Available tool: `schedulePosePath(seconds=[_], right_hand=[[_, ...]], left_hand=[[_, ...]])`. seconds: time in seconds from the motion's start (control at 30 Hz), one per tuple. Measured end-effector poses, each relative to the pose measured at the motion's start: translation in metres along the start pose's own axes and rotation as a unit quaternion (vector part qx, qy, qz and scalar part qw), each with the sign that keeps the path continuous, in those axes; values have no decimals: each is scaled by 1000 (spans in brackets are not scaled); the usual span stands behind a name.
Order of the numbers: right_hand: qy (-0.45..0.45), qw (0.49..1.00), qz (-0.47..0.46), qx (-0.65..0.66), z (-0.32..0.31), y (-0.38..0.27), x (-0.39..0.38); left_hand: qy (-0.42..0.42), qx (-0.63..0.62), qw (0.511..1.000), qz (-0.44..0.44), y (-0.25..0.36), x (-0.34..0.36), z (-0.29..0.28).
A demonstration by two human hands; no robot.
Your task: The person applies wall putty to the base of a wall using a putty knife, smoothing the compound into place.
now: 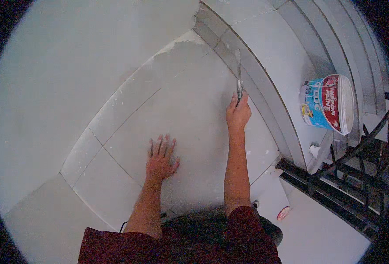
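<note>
maroon sleeves (252, 233); left grip (160, 163) spread, right grip (238, 111) pinching slim tool (238, 75); bucket (324, 103) near railing (301, 174)

Left hand (161, 163) splayed palm down, right hand (238, 113) curled tight, right forearm (237, 169) outstretched

Here's the right hand (238, 115) out front, gripping a slim grey tool (238, 66) that points ahead, close by a pale step (265, 48)! The left hand (160, 163) goes palm down, fingers (159, 144) spread, over the tiled floor (124, 165). Off right, a blue-and-red bucket (328, 103) stands on that step, near a black metal railing (331, 190).
</note>
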State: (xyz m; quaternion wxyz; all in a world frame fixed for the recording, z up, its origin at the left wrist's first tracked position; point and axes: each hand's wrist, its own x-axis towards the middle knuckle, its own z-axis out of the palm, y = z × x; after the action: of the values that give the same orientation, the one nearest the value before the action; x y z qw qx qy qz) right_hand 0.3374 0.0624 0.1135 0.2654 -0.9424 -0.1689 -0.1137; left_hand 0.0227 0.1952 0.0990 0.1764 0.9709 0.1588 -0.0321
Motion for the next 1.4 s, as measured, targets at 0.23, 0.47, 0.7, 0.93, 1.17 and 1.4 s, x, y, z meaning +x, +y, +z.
schedulePosePath(seconds=[0.23, 0.47, 0.7, 0.93, 1.17, 1.4], right_hand=[[18, 999, 9, 47, 3, 1, -2], [10, 1000, 13, 25, 3, 5, -2], [23, 998, 37, 39, 9, 1, -4], [39, 999, -2, 3, 11, -8, -5], [-5, 999, 44, 9, 8, -2, -2], [5, 999, 33, 24, 8, -5, -5]], left_hand=[[6, 0, 1000, 1, 1, 0, -3], [-14, -16, 1000, -8, 2, 1, -1], [-1, -22, 1000, -4, 1, 0, 2], [6, 3, 1000, 1, 0, 0, 1], [22, -6, 1000, 8, 1, 0, 0], [13, -20, 1000, -7, 1, -1, 1]])
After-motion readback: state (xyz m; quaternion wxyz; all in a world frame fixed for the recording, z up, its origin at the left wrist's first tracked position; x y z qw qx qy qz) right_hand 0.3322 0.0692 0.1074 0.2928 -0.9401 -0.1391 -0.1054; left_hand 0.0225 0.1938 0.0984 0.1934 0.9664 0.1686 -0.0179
